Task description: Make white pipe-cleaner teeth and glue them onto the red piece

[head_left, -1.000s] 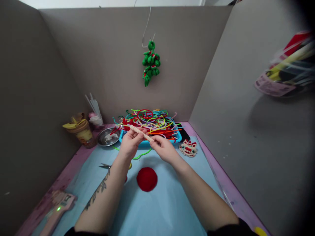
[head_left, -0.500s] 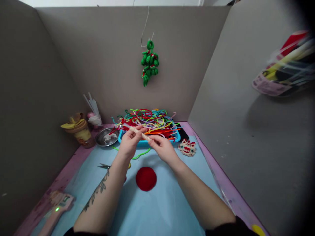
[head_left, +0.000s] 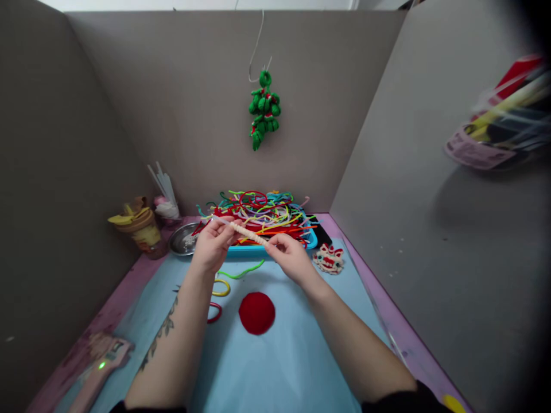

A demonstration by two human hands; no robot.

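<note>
A cream pipe cleaner (head_left: pixel 249 233), wound in a tight coil around a thin whitish stick (head_left: pixel 222 220), is stretched between my hands above the table. My left hand (head_left: pixel 210 244) pinches its upper left part, where the bare stick pokes out past the fingers. At the lower right end, my right hand (head_left: pixel 287 255) grips the coil between thumb and fingers. Below them, a round red felt-like disc (head_left: pixel 257 313) lies flat on the light blue mat (head_left: pixel 275 367). Scissors with yellow and red handle loops (head_left: pixel 228 288) are partly hidden behind my left forearm.
Behind my hands stands a blue tray (head_left: pixel 245 251) heaped with colourful pipe cleaners (head_left: pixel 267 209). A metal dish (head_left: pixel 174 244), cups (head_left: pixel 146 235) and a pink device (head_left: pixel 97 376) are on the left. A lion-like face piece (head_left: pixel 329 260) lies right. Green ornament (head_left: pixel 264 109) hangs behind.
My left hand has slid left and slightly down along the stick, away from my right hand. More of the cream coil now shows, and the scissors' handle loops have come into view.
</note>
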